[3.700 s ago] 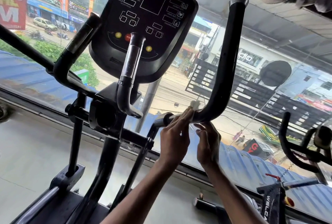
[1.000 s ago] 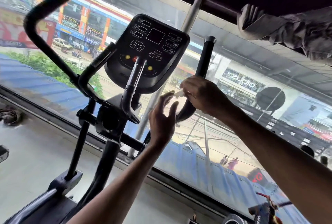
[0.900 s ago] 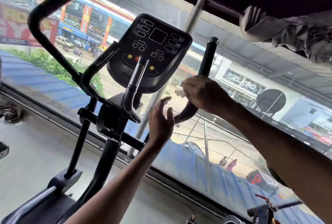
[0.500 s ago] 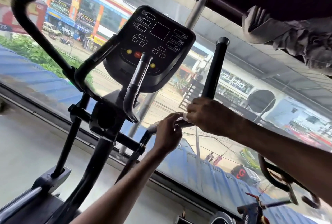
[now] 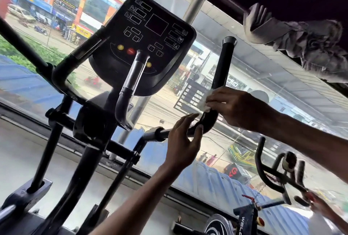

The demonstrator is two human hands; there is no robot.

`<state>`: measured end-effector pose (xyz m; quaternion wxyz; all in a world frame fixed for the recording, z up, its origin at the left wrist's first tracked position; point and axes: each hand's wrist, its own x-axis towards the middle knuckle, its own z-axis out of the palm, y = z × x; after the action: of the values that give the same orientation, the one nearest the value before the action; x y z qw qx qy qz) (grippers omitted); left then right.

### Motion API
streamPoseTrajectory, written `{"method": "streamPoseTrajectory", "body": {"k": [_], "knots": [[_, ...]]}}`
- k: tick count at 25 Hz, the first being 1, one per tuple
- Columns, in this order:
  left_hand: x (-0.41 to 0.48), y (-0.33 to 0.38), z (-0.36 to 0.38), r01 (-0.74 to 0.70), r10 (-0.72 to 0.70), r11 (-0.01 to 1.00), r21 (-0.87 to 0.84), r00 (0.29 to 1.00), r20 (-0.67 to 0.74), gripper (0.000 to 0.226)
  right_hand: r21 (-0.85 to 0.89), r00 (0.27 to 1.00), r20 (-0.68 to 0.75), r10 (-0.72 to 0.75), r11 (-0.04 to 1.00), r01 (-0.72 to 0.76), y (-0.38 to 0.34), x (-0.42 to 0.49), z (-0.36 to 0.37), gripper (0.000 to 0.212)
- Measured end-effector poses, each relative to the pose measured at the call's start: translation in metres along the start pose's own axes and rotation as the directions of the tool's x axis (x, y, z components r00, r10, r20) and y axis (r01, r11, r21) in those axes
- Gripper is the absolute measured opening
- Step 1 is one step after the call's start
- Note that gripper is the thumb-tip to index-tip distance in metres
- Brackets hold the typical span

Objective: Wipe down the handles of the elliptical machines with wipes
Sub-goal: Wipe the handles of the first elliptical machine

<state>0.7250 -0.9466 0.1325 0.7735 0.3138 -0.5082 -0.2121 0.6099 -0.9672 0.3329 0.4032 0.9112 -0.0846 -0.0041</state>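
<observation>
Head view: right hand (image 5: 237, 108), fingers pinching a white wipe (image 5: 204, 103) against the handle (image 5: 221, 72) at its bend. Left hand (image 5: 181, 140), fingers spread, touching the handle's lower bar. Console (image 5: 150, 42) to the left, bike (image 5: 273, 176) to the right.

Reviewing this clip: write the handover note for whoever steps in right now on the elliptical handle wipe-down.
Right grip: holds the wipe pressed on the bend of the right handle.
Left grip: open, fingers loose about that handle's lower bar.
Done: cannot tell which parts are clean; wiping is under way at the bend.
Left: likely the upright up to its cap, the middle handle, the left handle.
</observation>
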Motion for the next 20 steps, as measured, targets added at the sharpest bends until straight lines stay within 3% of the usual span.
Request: {"method": "streamPoseTrajectory", "body": {"k": [2, 6, 11, 15, 19, 20], "knots": [[0.005, 0.009, 0.005, 0.011, -0.011, 1.000, -0.024, 1.000, -0.012, 0.033, -0.018, 0.997, 0.067, -0.047, 0.999, 0.048, 0.021, 0.004, -0.004, 0.030], [0.010, 0.016, 0.014, 0.089, -0.092, 0.993, -0.075, 0.995, -0.037, 0.030, -0.016, 0.992, 0.009, 0.123, 0.992, -0.123, 0.056, 0.018, -0.013, 0.032], [0.013, 0.016, 0.016, 0.115, -0.120, 0.989, -0.092, 0.992, -0.048, 0.030, 0.076, 0.983, 0.137, -0.122, 0.991, 0.112, 0.038, 0.009, -0.007, 0.030], [0.024, 0.023, 0.016, 0.129, -0.130, 0.989, -0.070, 0.991, -0.015, 0.041, -0.031, 0.989, 0.023, 0.143, 0.989, -0.142, 0.081, 0.025, -0.014, 0.036], [0.040, 0.032, 0.016, 0.100, -0.099, 0.995, -0.016, 0.995, 0.021, 0.040, -0.035, 0.980, 0.176, -0.095, 0.994, 0.102, 0.079, 0.029, -0.012, 0.036], [0.043, 0.033, 0.017, 0.096, -0.096, 0.995, -0.016, 0.995, 0.026, 0.035, -0.058, 0.982, 0.175, -0.077, 0.994, 0.088, 0.090, 0.034, -0.016, 0.035]]}}
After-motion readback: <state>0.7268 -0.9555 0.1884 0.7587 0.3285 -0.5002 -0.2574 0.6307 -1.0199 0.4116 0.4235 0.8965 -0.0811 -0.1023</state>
